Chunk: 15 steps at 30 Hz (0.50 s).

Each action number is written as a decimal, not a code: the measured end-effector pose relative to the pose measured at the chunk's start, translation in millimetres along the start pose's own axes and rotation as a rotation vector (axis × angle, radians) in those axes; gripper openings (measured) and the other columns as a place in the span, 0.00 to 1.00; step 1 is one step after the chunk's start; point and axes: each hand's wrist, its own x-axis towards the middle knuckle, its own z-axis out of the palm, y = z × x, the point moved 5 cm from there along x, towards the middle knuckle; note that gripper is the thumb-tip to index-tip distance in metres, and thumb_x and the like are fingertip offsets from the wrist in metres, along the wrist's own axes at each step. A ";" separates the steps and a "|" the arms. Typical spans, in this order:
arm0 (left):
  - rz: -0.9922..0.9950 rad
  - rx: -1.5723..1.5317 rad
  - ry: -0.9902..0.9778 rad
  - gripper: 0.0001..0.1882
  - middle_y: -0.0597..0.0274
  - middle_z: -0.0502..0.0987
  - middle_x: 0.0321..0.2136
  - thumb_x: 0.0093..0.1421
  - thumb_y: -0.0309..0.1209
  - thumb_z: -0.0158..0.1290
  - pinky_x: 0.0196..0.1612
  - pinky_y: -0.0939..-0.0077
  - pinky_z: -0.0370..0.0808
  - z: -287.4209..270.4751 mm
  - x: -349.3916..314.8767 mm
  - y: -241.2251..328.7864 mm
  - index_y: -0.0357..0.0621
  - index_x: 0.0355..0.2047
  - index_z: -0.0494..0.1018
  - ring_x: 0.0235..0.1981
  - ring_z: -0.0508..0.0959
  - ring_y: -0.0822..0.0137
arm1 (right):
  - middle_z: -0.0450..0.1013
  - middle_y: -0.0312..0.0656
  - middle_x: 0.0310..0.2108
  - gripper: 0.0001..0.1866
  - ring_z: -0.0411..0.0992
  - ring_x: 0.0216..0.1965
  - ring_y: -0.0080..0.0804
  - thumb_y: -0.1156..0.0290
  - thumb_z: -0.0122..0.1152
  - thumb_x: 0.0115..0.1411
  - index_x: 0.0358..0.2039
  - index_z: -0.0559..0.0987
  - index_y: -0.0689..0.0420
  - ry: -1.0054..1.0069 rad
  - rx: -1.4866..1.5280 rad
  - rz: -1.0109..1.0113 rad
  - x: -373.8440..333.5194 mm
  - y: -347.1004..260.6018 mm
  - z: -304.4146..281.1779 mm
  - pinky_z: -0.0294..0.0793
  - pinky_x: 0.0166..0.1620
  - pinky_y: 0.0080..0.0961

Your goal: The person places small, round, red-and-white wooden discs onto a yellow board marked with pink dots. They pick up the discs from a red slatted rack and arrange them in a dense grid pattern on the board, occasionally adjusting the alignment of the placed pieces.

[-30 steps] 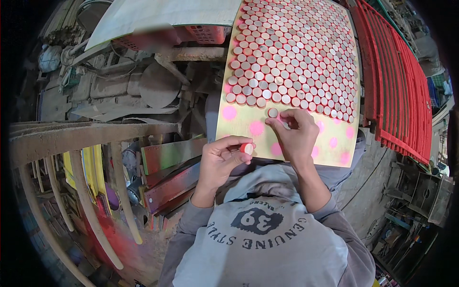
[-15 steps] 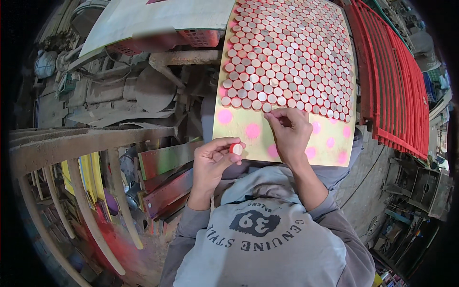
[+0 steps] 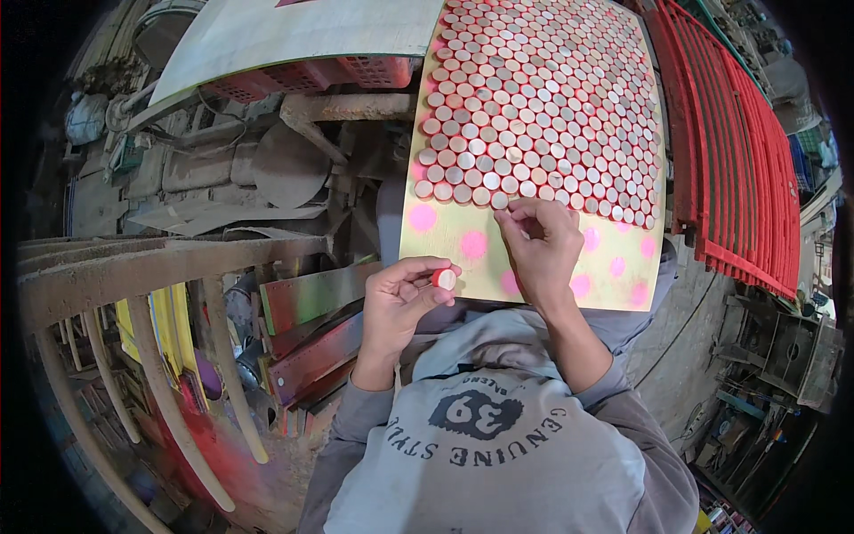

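My left hand pinches a round wooden disc with a red-painted side and pale face, just off the near left corner of a yellow board. My right hand is over the board, thumb and fingers closed at a similar disc on the near edge of the packed rows. Its fingertips partly hide the contact. Tight staggered rows of such red-sided discs stand on the board, pale faces up. Pink round spots mark the bare near strip, and the board rests across my lap.
To the right stands a stack of red slatted panels. A pale panel lies over red plastic baskets at the far left. A wooden frame with curved bars and painted planks are on the left.
The board and discs appear shifted slightly right in view. Both hands keep nearly the same pose, and the left hand still holds its disc.
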 end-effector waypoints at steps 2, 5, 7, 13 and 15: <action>-0.001 -0.005 -0.002 0.21 0.46 0.82 0.44 0.58 0.27 0.67 0.39 0.73 0.82 -0.9 0.5 -0.6 0.32 0.50 0.76 0.35 0.82 0.67 | 0.77 0.30 0.23 0.12 0.72 0.25 0.24 0.75 0.79 0.46 0.27 0.80 0.53 -0.008 -0.017 -0.012 1.4 -1.2 0.7 0.62 0.40 0.27; -0.011 -0.002 0.002 0.21 0.46 0.82 0.44 0.58 0.26 0.67 0.40 0.73 0.83 -0.3 0.9 -1.2 0.31 0.50 0.76 0.36 0.83 0.67 | 0.78 0.31 0.24 0.14 0.72 0.26 0.25 0.75 0.80 0.45 0.27 0.79 0.53 -0.018 -0.047 0.007 0.5 -1.2 0.1 0.62 0.40 0.28; -0.012 0.001 0.005 0.21 0.46 0.82 0.44 0.58 0.25 0.67 0.41 0.72 0.83 -0.1 1.2 -1.3 0.31 0.50 0.76 0.36 0.83 0.67 | 0.78 0.31 0.24 0.14 0.72 0.26 0.25 0.74 0.81 0.45 0.26 0.79 0.53 -0.018 -0.057 0.012 0.4 -1.2 -0.1 0.61 0.40 0.28; -0.015 0.010 -0.001 0.21 0.45 0.82 0.44 0.58 0.25 0.67 0.41 0.72 0.83 -0.5 2.5 -3.7 0.31 0.50 0.76 0.36 0.83 0.67 | 0.76 0.30 0.23 0.14 0.72 0.26 0.27 0.72 0.81 0.45 0.27 0.79 0.53 -0.025 -0.057 -0.001 3.6 -0.6 4.2 0.60 0.40 0.29; -0.017 0.012 -0.003 0.21 0.45 0.82 0.44 0.58 0.25 0.67 0.41 0.72 0.83 -0.8 2.3 -3.9 0.31 0.50 0.76 0.36 0.83 0.67 | 0.75 0.30 0.22 0.14 0.71 0.26 0.27 0.72 0.80 0.45 0.28 0.79 0.53 -0.031 -0.076 -0.002 3.6 0.6 5.5 0.60 0.40 0.29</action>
